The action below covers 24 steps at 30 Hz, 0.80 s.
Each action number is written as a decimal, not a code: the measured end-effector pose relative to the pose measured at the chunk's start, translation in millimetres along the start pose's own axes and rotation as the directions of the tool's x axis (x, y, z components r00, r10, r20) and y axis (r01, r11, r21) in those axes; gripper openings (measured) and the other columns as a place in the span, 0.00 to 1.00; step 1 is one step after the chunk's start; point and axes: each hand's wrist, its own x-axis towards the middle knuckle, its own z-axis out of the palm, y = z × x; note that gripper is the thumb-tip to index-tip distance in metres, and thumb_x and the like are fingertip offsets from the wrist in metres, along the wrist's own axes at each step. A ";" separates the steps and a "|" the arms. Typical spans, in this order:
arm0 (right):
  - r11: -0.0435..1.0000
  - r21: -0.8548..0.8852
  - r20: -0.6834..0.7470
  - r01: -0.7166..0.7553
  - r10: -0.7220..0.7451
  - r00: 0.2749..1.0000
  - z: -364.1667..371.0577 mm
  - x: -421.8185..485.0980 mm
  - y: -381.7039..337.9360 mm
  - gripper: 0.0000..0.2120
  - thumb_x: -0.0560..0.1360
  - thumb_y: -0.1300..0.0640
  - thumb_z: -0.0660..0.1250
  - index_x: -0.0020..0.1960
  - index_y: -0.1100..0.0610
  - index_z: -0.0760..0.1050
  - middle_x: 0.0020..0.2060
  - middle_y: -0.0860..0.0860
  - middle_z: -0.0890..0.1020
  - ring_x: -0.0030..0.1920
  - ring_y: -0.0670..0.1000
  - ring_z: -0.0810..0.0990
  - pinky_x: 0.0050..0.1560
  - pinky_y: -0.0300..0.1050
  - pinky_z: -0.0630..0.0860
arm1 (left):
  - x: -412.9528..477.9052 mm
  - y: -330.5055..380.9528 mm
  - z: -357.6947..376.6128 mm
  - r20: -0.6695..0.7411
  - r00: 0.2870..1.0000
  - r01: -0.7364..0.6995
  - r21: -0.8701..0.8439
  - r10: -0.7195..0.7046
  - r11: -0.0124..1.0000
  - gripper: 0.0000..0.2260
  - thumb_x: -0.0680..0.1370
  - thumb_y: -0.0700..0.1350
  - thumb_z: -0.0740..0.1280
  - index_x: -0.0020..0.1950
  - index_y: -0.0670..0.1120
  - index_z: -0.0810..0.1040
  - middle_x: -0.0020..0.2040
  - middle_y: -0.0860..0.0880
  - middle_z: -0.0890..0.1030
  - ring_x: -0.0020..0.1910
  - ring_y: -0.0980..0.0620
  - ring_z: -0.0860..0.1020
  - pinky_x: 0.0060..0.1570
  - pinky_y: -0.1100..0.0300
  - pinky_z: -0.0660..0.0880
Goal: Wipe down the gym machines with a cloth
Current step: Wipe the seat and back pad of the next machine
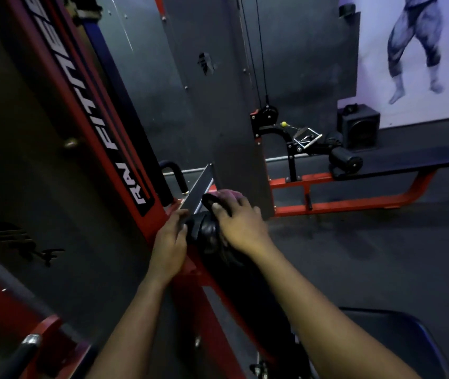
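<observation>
- The pink cloth (pixel 227 193) is sitting bunched under the right hand (pixel 238 224), just poking out beyond the fingertips, at the far top end of a black pad (pixel 205 236) on the machine
- The right hand's fingers are curling down over the cloth, holding it and pressing it onto the pad; a black strap loop (pixel 211 200) is lying just beside them
- The left hand (pixel 170 248) is resting on the red frame (pixel 198 318) just to the left of the pad; its fingers are lying fairly straight and close together, gripping nothing that I can make out
- The pad's long axis is running from the cloth back toward the person and passing beneath the right forearm, so most of its length is lying on the near side of the fingers
- I am judging the next stroke as a pull back along that line; the right hand is the 1 placed to do it, with the left only steadying
- A slanted grey metal plate (pixel 198 187) is standing just past the 2 hands, and a tall grey panel (pixel 234 105) is rising behind it
- The lettered upright (pixel 92 105) is leaning away up to the left
- Well apart to the right, a low bench (pixel 409 160), a cable pulley (pixel 268 113) and a black speaker (pixel 360 127) are sitting near the wall
</observation>
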 end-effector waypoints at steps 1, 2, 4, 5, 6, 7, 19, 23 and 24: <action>0.995 -0.100 0.020 -0.020 0.022 1.000 7.9 0.8 -7.2 0.23 0.81 0.38 0.55 0.76 0.38 0.64 0.79 0.49 0.61 0.70 0.64 0.67 0.70 0.60 0.68 | 3.6 -6.8 -5.4 0.072 0.997 0.021 -0.030 -0.019 0.999 0.15 0.80 0.40 0.60 0.61 0.54 0.78 0.58 0.55 0.82 0.59 0.59 0.79 0.59 0.60 0.73; 0.984 -0.165 0.025 -0.068 0.073 0.997 10.8 4.2 -12.6 0.23 0.82 0.38 0.54 0.76 0.38 0.63 0.80 0.51 0.58 0.70 0.66 0.66 0.70 0.61 0.67 | 5.5 -11.2 -7.1 0.123 0.992 0.037 -0.049 -0.030 0.998 0.15 0.80 0.40 0.60 0.60 0.57 0.78 0.58 0.58 0.81 0.59 0.64 0.78 0.60 0.62 0.71; 0.949 -0.252 0.025 -0.192 0.205 0.978 7.8 23.0 -22.6 0.23 0.82 0.39 0.54 0.75 0.42 0.67 0.77 0.55 0.63 0.70 0.66 0.69 0.69 0.58 0.68 | 5.6 -17.9 -7.1 0.170 0.985 0.053 -0.078 -0.039 0.996 0.15 0.83 0.37 0.61 0.60 0.56 0.76 0.60 0.62 0.78 0.59 0.72 0.74 0.63 0.66 0.68; 0.927 -0.292 0.050 -0.235 0.260 0.964 4.0 37.7 -27.8 0.24 0.81 0.40 0.55 0.75 0.44 0.69 0.76 0.55 0.67 0.71 0.64 0.70 0.68 0.55 0.69 | 5.2 -19.4 -6.8 0.184 0.982 0.053 -0.087 -0.036 0.995 0.14 0.84 0.37 0.60 0.62 0.55 0.76 0.62 0.63 0.76 0.61 0.73 0.72 0.65 0.68 0.67; 0.899 -0.351 0.089 -0.261 0.310 0.947 -1.3 48.2 -35.2 0.26 0.80 0.40 0.56 0.74 0.47 0.71 0.75 0.55 0.70 0.71 0.62 0.72 0.67 0.53 0.70 | 5.1 -20.7 -5.9 0.200 0.979 0.057 -0.094 -0.037 0.994 0.14 0.84 0.38 0.59 0.64 0.53 0.75 0.63 0.62 0.75 0.63 0.73 0.71 0.66 0.69 0.65; 0.874 -0.402 0.134 -0.273 0.351 0.927 -3.0 56.9 -43.4 0.27 0.78 0.40 0.58 0.74 0.49 0.72 0.74 0.54 0.72 0.71 0.60 0.73 0.65 0.52 0.70 | 4.5 -22.2 -6.1 0.215 0.976 0.060 -0.103 -0.037 0.993 0.13 0.85 0.39 0.59 0.67 0.51 0.74 0.65 0.60 0.75 0.65 0.70 0.71 0.67 0.69 0.64; 0.791 -0.592 -0.321 -0.155 -0.054 0.946 57.4 -43.1 -66.0 0.17 0.80 0.45 0.62 0.68 0.44 0.77 0.66 0.53 0.72 0.59 0.62 0.73 0.51 0.53 0.76 | 3.6 -34.4 -5.9 0.224 0.974 -0.004 -0.156 0.039 0.988 0.16 0.86 0.40 0.56 0.74 0.43 0.70 0.73 0.47 0.72 0.73 0.52 0.69 0.70 0.66 0.62; 0.843 -0.502 -0.396 -0.193 -0.026 0.918 74.8 -93.2 -44.3 0.28 0.79 0.42 0.64 0.78 0.36 0.62 0.77 0.48 0.60 0.58 0.57 0.72 0.50 0.53 0.77 | 4.2 -40.3 -6.5 0.236 0.970 0.002 -0.213 0.049 0.977 0.16 0.86 0.42 0.56 0.74 0.45 0.71 0.75 0.50 0.71 0.74 0.54 0.67 0.69 0.68 0.60; 0.848 -0.493 -0.391 -0.196 -0.014 0.920 77.8 -97.7 -40.5 0.30 0.79 0.41 0.64 0.79 0.35 0.59 0.79 0.48 0.57 0.59 0.56 0.71 0.51 0.53 0.77 | 5.5 -41.7 -6.8 0.233 0.971 -0.004 -0.220 0.056 0.976 0.16 0.86 0.42 0.57 0.73 0.45 0.71 0.75 0.50 0.71 0.74 0.54 0.68 0.69 0.67 0.61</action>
